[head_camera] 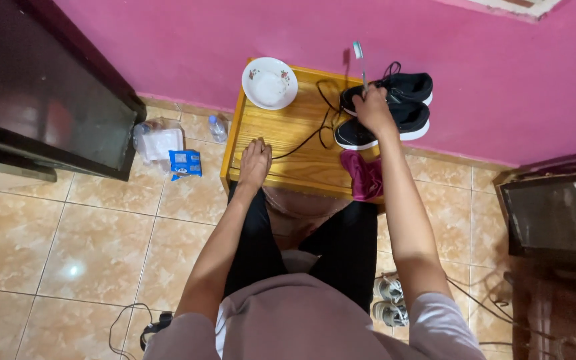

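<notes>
The right hand (373,110) covers the lower handle of the toothbrush (359,57), and its fingertips are out of sight against the black shoes (395,107), so the grip itself cannot be read. The pink cloth (363,175) below that hand is partly behind the forearm. The tabletop (295,143) hides its near edge behind the knees. Left of the left hand (255,163), the blue packet (185,163) is too small to make out.

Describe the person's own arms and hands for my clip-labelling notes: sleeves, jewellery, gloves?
Both arms are bare from above the elbow down. The short sleeves are a dusty mauve-grey, matching the top. The left hand and right hand wear no gloves; no rings, watch or bracelets are visible at this size.
</notes>
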